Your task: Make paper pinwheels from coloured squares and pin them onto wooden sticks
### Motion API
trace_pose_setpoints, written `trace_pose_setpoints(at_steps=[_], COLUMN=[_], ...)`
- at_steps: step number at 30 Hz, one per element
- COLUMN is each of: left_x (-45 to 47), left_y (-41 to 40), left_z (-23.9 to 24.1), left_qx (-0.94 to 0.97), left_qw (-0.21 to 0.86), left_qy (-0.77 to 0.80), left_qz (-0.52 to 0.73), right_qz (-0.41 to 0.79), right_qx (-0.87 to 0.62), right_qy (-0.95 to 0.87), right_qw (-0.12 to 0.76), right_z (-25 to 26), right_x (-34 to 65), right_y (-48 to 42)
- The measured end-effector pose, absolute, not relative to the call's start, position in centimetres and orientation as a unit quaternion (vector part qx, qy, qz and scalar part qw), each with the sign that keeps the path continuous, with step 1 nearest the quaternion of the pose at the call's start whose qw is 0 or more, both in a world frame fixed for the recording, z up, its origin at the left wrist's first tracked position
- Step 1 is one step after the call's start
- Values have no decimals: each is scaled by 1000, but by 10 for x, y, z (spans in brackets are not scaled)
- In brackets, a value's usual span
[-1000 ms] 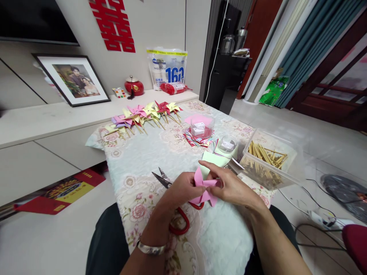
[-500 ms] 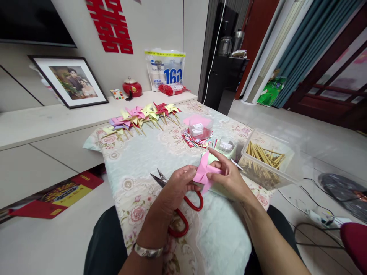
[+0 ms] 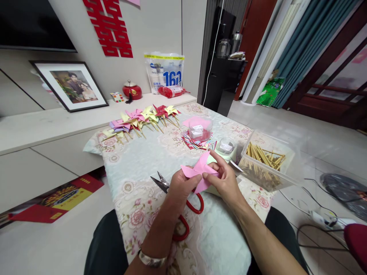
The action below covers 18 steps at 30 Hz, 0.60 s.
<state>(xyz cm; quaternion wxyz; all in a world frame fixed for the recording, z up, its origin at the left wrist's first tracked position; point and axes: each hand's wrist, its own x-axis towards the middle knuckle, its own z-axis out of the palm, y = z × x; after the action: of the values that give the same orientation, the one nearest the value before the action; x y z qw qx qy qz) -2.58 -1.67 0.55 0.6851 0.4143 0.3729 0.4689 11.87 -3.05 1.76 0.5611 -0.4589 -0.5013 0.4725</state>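
A pink paper pinwheel (image 3: 201, 166) with folded blades is held between both my hands above the table. My left hand (image 3: 183, 184) pinches it from the left, thumb on its front near the centre. From the right, my right hand (image 3: 223, 175) grips it, thumb close to the centre and index finger up along the top blade. Red-handled scissors (image 3: 196, 207) lie on the cloth under my left hand, blades spread apart and pointing to the upper left; part of them is hidden by the hand and forearm.
Finished pinwheels on sticks (image 3: 143, 116) lie at the back left. A clear round tub (image 3: 205, 133) sits on patterned paper, beside a smaller clear cup (image 3: 226, 146). At right stands a plastic box (image 3: 269, 170) of short sticks. The floral tablecloth (image 3: 137, 152) covers the table.
My left hand has shifted its hold, its thumb now nearer the pinwheel's centre. The pinwheel has turned and a left blade shows spread out. The scissors have stayed put.
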Motion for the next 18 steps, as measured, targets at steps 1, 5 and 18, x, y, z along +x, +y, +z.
trace_pose_setpoints(at_steps=[1, 5, 18], left_x=[-26, -27, -33], left_y=[-17, -17, -13], left_z=[5, 5, -2], left_qx=[409, 404, 429], left_qw=[687, 689, 669], left_qy=[377, 386, 404], left_qz=[467, 462, 452], right_qz=[475, 476, 470], right_qx=[-458, -456, -466], right_qy=[-502, -506, -534], right_qw=[559, 557, 526], right_z=[17, 16, 19], right_x=[118, 117, 128], right_y=[-31, -31, -28])
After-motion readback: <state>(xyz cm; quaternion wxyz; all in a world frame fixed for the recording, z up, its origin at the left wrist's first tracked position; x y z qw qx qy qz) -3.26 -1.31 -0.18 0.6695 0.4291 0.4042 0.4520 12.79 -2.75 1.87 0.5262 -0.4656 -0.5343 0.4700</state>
